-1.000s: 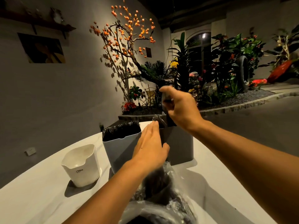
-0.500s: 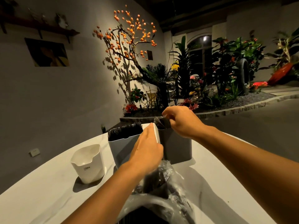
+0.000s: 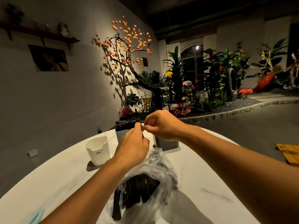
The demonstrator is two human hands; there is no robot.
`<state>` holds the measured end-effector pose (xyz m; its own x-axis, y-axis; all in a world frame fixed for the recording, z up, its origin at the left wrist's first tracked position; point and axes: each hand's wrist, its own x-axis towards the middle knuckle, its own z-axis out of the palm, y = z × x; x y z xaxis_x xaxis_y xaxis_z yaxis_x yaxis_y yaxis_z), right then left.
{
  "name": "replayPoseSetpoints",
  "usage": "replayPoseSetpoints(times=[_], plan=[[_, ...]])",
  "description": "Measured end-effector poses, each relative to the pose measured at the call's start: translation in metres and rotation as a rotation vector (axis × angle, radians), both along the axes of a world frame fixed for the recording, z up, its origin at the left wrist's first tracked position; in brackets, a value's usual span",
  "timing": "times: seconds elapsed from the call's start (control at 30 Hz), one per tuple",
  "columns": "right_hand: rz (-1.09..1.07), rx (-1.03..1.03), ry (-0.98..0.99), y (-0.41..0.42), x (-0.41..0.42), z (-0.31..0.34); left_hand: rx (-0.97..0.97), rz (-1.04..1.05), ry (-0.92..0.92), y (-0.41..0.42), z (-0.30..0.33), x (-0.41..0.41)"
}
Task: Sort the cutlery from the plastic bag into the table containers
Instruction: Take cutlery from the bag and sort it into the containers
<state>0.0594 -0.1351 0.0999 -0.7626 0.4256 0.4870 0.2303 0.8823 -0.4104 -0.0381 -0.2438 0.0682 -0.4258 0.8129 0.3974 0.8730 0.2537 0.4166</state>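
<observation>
A clear plastic bag [image 3: 161, 173] lies open on the white table [image 3: 210, 183] near me, with several black cutlery pieces [image 3: 139, 189] and a clear one inside. Behind it stand three containers. A white cup [image 3: 97, 150] is on the left. A pale container [image 3: 120, 135] in the middle holds black cutlery. A dark grey container [image 3: 168, 143] is on the right. My left hand [image 3: 134, 146] and my right hand [image 3: 161, 125] hover above the containers with curled fingers. Their fingertips meet, and I see nothing between them.
A teal object [image 3: 35, 217] pokes in at the table's near left edge. Beyond the table's far rim is a stone-edged planter bed [image 3: 226, 110] full of plants. A yellow mat [image 3: 289, 152] lies on the floor to the right.
My right hand has come away from the dark grey container without the black piece it held. My left hand has risen from beside the containers, and its fingertips now meet the right hand's.
</observation>
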Motion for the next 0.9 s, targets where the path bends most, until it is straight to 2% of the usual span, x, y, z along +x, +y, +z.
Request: replayPoseSetpoints(times=[0.23, 0.4, 0.53, 0.67, 0.77, 0.9], plan=[[0.025, -0.048, -0.169, -0.049, 0.006, -0.029, -0.039, 0.066, -0.058, -0.052, -0.036, 0.005], [0.023, -0.089, -0.3, -0.068, -0.004, -0.08, -0.113, 0.109, -0.083, -0.081, -0.088, 0.001], [0.001, 0.011, -0.495, -0.068, -0.01, -0.121, -0.202, 0.144, -0.058, -0.09, -0.125, -0.011], [-0.035, -0.013, -0.433, -0.063, -0.014, -0.148, -0.175, 0.14, -0.08, -0.089, -0.144, -0.021], [-0.022, 0.054, -0.422, -0.062, -0.018, -0.162, -0.111, 0.144, -0.073, -0.086, -0.155, -0.031], [-0.006, 0.129, -0.376, -0.063, -0.017, -0.175, -0.085, 0.028, -0.163, -0.088, -0.156, -0.045]])
